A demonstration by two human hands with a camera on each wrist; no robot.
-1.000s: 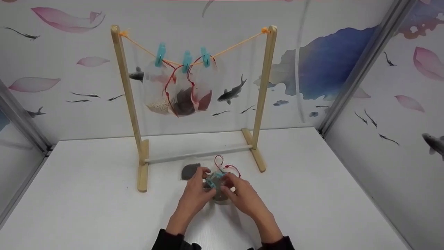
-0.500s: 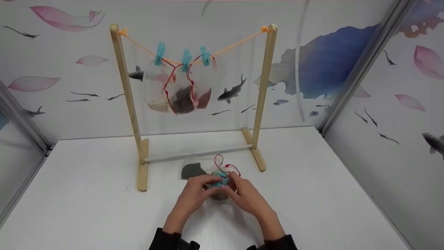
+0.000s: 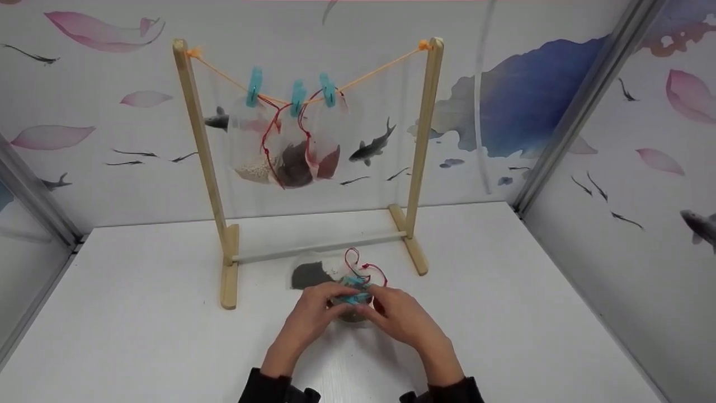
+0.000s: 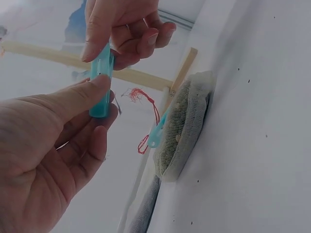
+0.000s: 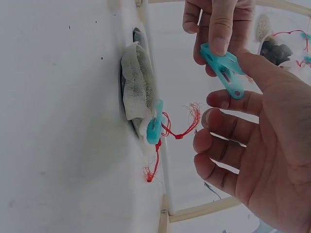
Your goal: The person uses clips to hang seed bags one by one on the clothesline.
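Close over a gauze pouch, my left hand [image 3: 313,313] and right hand [image 3: 404,320] meet at a teal clothespin [image 4: 100,107]. The left thumb and fingers pinch one end of it. At the other end, my right thumb lies on one arm of the clothespin and the index finger on the other; the remaining right fingers are loosely bent. Below the hands, the pouch [image 5: 137,82] lies on the table, filled with dark, grainy stuff. A second teal clothespin [image 5: 154,125] is at its end, beside the red drawstring [image 5: 180,136].
Left of the pouch lies another bag with dark grey filling [image 3: 311,275]. Behind stands a wooden rack [image 3: 426,140] with an orange line [image 3: 386,70]. Three teal clothespins [image 3: 298,98] hold see-through bags [image 3: 296,165] on that line. The patterned wall [image 3: 358,196] is close behind.
My left fingers have come in from the left side of the pouch to the clothespin, and both hands now meet on it. The rack and the hanging bags stay put.
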